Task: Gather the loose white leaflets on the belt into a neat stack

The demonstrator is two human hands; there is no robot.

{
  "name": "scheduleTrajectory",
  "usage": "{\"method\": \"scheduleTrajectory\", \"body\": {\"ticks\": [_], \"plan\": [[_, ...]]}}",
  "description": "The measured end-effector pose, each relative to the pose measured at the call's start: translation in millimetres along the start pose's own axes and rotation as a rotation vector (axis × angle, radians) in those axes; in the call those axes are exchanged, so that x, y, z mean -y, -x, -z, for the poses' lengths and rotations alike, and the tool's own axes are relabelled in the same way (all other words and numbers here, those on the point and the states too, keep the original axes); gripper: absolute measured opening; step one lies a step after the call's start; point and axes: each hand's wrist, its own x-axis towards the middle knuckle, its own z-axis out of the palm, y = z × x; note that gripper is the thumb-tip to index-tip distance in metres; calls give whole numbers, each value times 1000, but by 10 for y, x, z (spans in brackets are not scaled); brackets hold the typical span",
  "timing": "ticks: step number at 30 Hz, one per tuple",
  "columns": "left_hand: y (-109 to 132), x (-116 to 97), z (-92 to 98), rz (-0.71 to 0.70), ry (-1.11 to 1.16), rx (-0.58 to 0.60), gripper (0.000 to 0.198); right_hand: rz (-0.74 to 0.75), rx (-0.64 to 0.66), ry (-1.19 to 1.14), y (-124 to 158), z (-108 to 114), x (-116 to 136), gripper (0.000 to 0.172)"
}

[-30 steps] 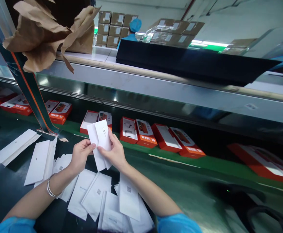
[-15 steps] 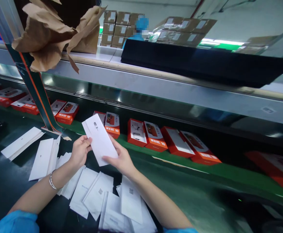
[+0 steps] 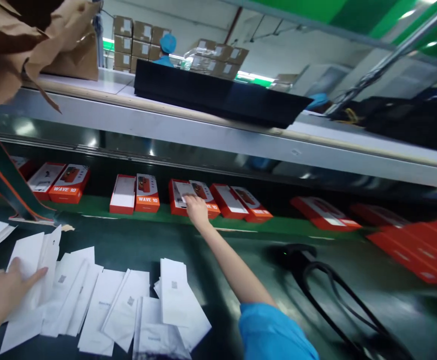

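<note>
My left hand point(image 3: 6, 292), at the lower left, is closed around a folded white card sleeve point(image 3: 26, 255), thumb on the near side. That sleeve lies over other white sleeves and packets point(image 3: 108, 305), some printed with a small square code. Across the bench my right hand point(image 3: 197, 209) reaches to an open red box point(image 3: 177, 206). Its fingers are bent over a white card sleeve point(image 3: 182, 189) lying in the box tray, and the fingertips are partly hidden. Right beside that hand is a red and white printed lid point(image 3: 202, 190).
More open red boxes with WAVE 10 lids point(image 3: 147, 200) line the green belt point(image 3: 102, 215). A black handheld scanner point(image 3: 297, 252) with a cable lies at right, near stacked red boxes point(image 3: 421, 245). Above runs a shelf point(image 3: 211, 127) with a black tray point(image 3: 218, 95); a co-worker point(image 3: 168, 47) is behind.
My hands have parted. The right carried the white sleeve forward to an open red box; the left dropped back and took another sleeve at the left. The view has swung right.
</note>
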Motion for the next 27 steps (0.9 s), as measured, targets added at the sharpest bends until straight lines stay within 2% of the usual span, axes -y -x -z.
{"method": "scheduleTrajectory", "body": {"ticks": [3, 7, 10, 13, 14, 16, 17, 18, 19, 20, 22, 24, 25, 27], "plan": [[51, -183, 8, 100, -171, 14, 74, 4, 97, 37, 17, -229, -18, 41], [134, -383, 111, 133, -154, 43, 85, 17, 257, 26, -40, -311, -119, 43], [151, -429, 146, 116, -115, 56, 96, 12, 367, 21, -69, -158, -81, 51], [163, -440, 169, 130, -42, 42, 103, 39, 428, -59, 46, 181, 202, 65], [177, -450, 188, 144, -12, 24, 105, 106, 552, -191, 126, 308, 335, 74], [228, -490, 256, 190, 39, -57, 106, 284, 1000, -507, 322, 519, 599, 87], [266, -518, 301, 209, 52, -110, 106, 316, 1167, -561, 424, 588, 706, 87], [311, -548, 350, 216, 64, -165, 104, 294, 1239, -596, 516, 628, 785, 81], [359, -578, 399, 209, 81, -214, 101, 245, 1259, -618, 592, 644, 832, 71], [405, -606, 443, 188, 95, -260, 98, 186, 1207, -637, 650, 643, 848, 60], [479, -652, 507, 123, 116, -325, 92, 108, 1004, -661, 713, 627, 810, 42], [514, -689, 537, 67, 119, -362, 88, 81, 807, -627, 730, 643, 738, 36], [515, -710, 541, 45, 108, -363, 87, 68, 750, -621, 733, 668, 708, 35], [499, -766, 537, 25, 87, -322, 86, 8, 737, -687, 744, 734, 679, 35]]}}
